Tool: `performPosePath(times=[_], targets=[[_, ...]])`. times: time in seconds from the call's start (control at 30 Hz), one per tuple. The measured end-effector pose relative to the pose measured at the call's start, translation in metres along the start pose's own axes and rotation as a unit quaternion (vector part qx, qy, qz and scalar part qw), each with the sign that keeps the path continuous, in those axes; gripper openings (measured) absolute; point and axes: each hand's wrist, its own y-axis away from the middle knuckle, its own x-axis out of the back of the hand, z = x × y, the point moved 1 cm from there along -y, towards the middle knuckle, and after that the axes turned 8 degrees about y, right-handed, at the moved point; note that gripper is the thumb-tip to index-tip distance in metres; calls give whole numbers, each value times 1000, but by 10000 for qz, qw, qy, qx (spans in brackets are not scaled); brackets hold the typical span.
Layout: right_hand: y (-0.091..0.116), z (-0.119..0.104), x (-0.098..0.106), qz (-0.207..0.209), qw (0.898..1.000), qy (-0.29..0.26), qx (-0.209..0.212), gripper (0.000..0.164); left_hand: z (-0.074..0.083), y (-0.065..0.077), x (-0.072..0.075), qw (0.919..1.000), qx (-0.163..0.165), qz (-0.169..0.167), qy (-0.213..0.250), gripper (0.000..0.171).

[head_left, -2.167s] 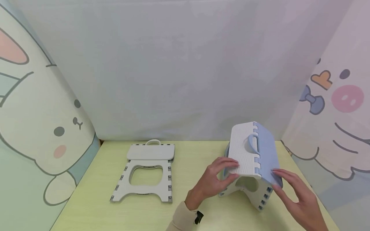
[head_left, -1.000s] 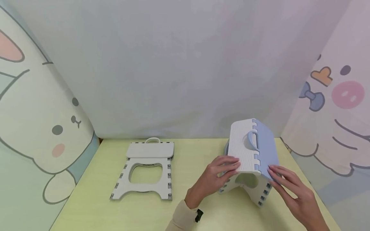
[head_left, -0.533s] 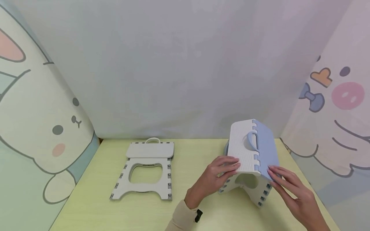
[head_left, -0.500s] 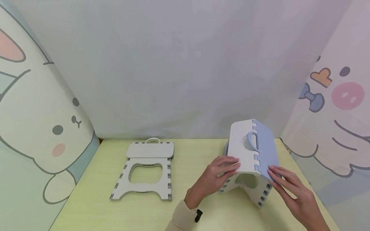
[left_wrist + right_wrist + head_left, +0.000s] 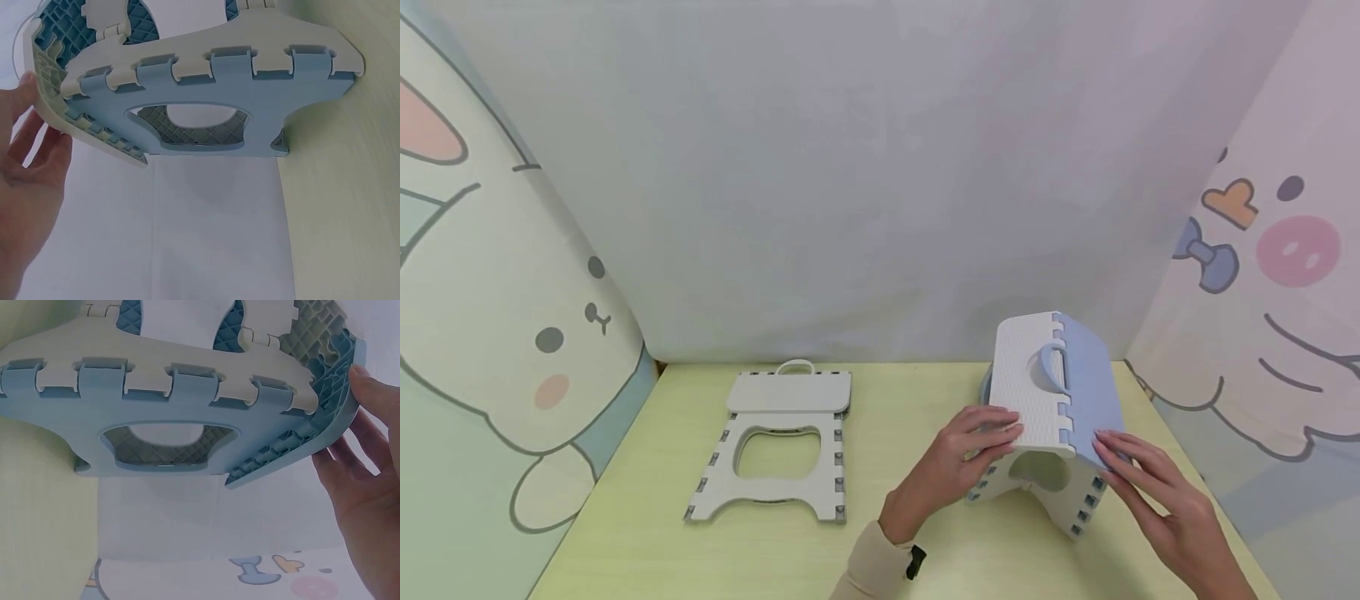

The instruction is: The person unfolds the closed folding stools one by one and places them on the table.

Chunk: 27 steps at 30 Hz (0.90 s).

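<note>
A white and light blue folding stool [image 5: 1026,367] stands partly folded at the right of the table, its hinged seat peaked like a roof. My left hand [image 5: 951,458] pinches the near edge of the white seat panel, fingers on top and thumb at the rim. On the other side, my right hand [image 5: 1176,508] pinches the near corner of the blue seat panel [image 5: 1090,375]. The left wrist view shows the thumb and fingers of the left hand [image 5: 31,181] on either side of the panel edge. In the right wrist view, the right hand [image 5: 369,494] grips the blue rim likewise.
A second folding stool [image 5: 790,393], whitish grey, lies flat on the left half of the pale yellow table [image 5: 647,550], its small handle toward the back. A plain curtain [image 5: 880,183] hangs behind the table, with cartoon-printed cloth on both sides.
Since the oldest frame, my right hand has shifted slightly left along the blue panel and its fingers have drawn together. Over the last half second, both hands and the stool stay nearly still.
</note>
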Motion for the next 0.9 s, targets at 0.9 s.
performPosePath(times=[0.9], targets=[[4, 5, 0, 101, 9999, 76, -31, 34, 2, -1, 0, 9996, -180, 79, -183, 30]])
